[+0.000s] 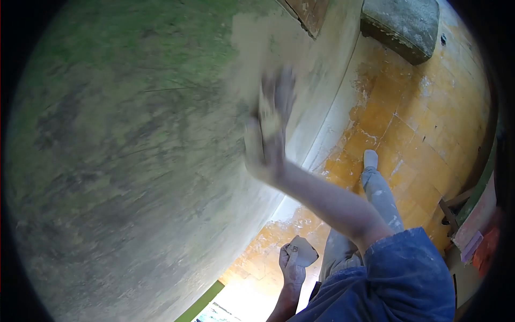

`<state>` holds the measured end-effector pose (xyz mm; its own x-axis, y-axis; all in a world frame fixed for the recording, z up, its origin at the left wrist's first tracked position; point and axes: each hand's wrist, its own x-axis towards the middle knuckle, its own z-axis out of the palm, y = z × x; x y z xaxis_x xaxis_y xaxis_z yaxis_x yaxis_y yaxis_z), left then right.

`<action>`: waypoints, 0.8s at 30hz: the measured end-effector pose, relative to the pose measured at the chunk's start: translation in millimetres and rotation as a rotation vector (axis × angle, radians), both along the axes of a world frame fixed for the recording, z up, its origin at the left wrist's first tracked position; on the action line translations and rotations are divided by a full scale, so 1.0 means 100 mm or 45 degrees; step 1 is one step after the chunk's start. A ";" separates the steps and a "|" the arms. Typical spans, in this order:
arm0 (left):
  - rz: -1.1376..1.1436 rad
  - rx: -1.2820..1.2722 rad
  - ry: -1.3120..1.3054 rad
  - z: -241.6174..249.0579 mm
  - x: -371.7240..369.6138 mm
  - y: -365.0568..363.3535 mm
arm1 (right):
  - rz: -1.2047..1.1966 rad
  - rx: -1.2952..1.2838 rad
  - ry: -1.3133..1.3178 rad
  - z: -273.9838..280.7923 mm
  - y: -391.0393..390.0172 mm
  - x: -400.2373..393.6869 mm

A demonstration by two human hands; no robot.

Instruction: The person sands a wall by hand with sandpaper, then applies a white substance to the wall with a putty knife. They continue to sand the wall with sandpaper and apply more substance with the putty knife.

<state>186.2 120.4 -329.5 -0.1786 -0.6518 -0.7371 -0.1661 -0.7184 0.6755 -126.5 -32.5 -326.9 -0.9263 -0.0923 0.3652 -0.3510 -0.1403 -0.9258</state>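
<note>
The left hand [292, 265] pinches a flat, stiff plate [306, 251], grey and straight-edged with chipped-looking corners, its thumb across the near face and the rest of the plate jutting out to the right. The right hand [268, 137] is up and well apart from it, blurred, with fingers stretched toward the wall [134, 177]; a pale yellowish strip [272, 118] shows among them, but I cannot tell whether the grip is closed on it or whether the fingertips touch the surface. Just above those fingertips lies a pale patch [257, 40], smooth and matt, against rougher green and grey smears streaked with dark scratches.

To the left of the right hand the wall runs broad and unbroken, giving that arm a wide sweep; above and slightly right, a brown panel [311, 12] makes a hard corner. The foot of the wall passes as a whitish edge between the right hand and the trouser leg [382, 198].

Right of the grip spreads an orange tiled floor [429, 145], splashed and crusted white, with a dusty grey block [402, 24] at its upper end. Below the left hand, bright light whitens the floor beside a green strip [204, 301]
</note>
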 end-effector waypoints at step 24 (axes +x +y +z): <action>-0.188 -0.022 -0.063 -0.10 0.59 0.07 | -0.367 3.079 0.391 -1.27 -0.10 1.02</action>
